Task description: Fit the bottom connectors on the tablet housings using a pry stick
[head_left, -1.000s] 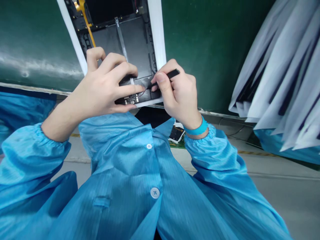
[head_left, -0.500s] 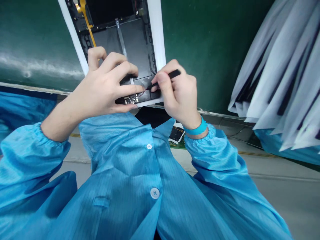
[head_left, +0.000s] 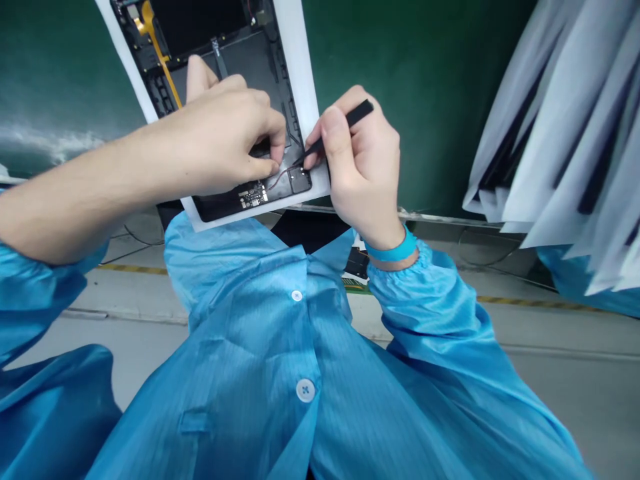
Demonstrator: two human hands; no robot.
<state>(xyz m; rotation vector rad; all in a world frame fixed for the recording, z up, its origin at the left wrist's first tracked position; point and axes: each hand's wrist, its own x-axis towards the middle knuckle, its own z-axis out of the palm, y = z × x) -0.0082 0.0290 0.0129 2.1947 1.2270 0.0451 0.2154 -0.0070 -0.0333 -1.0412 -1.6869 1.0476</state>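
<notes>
An opened tablet with its inner parts bare lies tilted under both hands, a white sheet showing around its edges. My left hand reaches across it, thumb and fingertips pinched together close to a thin dark red wire. What they hold, if anything, is hidden. Between the thumb and fingers of my right hand are black tweezers, their point down at the tablet's lower right corner, by the wire and a small black module. A small circuit board sits below my left fingertips.
The green work surface extends on both sides of the tablet. Hanging white sheets with dark pieces between them are at the right. Below the bench edge, another dark device shows beside my right sleeve.
My left hand has turned and drawn its fingers into a pinch, with the forearm swung higher. The tablet appears shifted slightly left. My right hand keeps the tweezers, raised a little.
</notes>
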